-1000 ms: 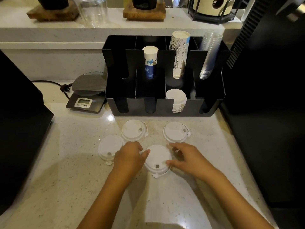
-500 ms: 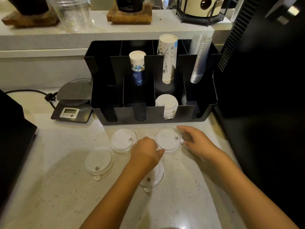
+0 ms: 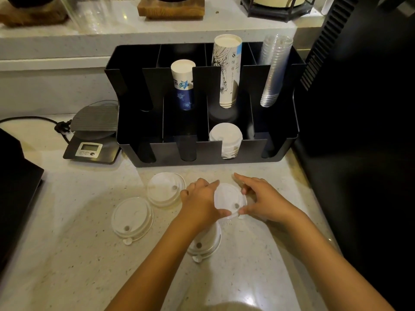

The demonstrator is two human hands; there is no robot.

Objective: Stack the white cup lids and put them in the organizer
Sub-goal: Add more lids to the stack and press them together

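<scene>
Both hands hold one white cup lid point(image 3: 229, 199) just above the counter, in front of the black organizer point(image 3: 272, 149). My left hand point(image 3: 199, 203) grips its left rim, and my right hand point(image 3: 263, 199) pinches its right and near rim. Three more white lids lie on the counter: one point(image 3: 165, 189) to the left of my hands, one point(image 3: 132, 217) further left and nearer, and one point(image 3: 205, 243) partly hidden under my left forearm. A stack of white lids point(image 3: 225, 136) stands in the organizer's third front compartment.
The organizer's back slots hold a blue-printed paper cup stack point(image 3: 183, 83), a taller white paper cup stack point(image 3: 226, 68) and clear plastic cups point(image 3: 275, 68). A digital scale point(image 3: 94, 133) with its cord sits left of the organizer. Dark machines flank the counter on both sides.
My hands went from the near middle lid to the far right lid. Both hands have taken hold of that lid and raised it off the counter. The near lid stays behind under my left forearm.
</scene>
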